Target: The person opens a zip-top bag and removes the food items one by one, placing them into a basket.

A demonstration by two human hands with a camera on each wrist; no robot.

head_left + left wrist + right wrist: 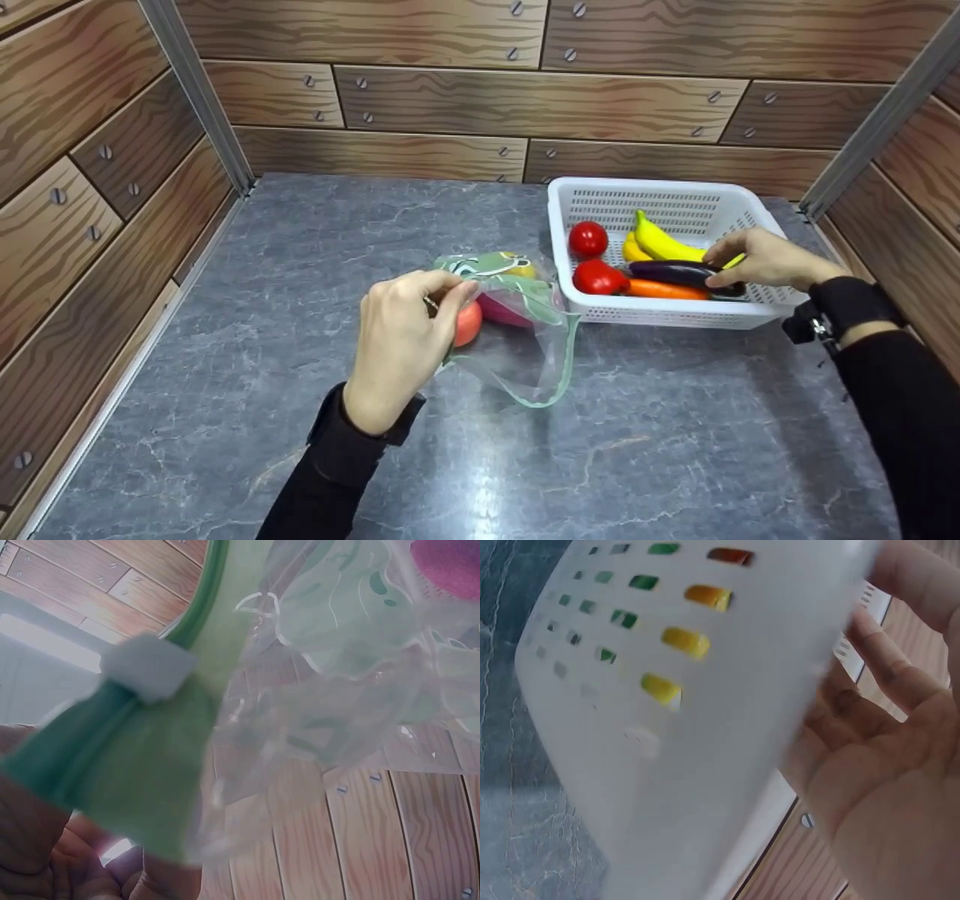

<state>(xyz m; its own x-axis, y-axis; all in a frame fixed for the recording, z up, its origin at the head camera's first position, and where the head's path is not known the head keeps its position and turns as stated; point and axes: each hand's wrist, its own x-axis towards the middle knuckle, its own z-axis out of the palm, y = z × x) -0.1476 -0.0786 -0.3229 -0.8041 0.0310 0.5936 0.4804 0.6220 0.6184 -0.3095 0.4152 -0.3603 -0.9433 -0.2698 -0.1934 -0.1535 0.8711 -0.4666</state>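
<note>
My left hand (405, 337) pinches the edge of a clear plastic bag (551, 367) with green trim, and the bag's mouth gapes toward me. Inside or behind its film are a round orange-red fruit (468, 324), a magenta item (506, 309) and something yellow (523, 267). Close up in the left wrist view, the bag's green edge (150, 780) lies between thumb and fingers. Over the basket's right end, my right hand (772, 259) grips the eggplant (667, 271) near its right end, thumb in front and fingers behind. In the right wrist view the basket wall hides the fingertips.
The white perforated basket (559, 225) stands at the back right. It holds a tomato (588, 239), another red vegetable (598, 277), bananas (664, 240) and a carrot (667, 289). Wood-patterned walls (450, 97) enclose the grey tabletop (247, 322) at the back and sides.
</note>
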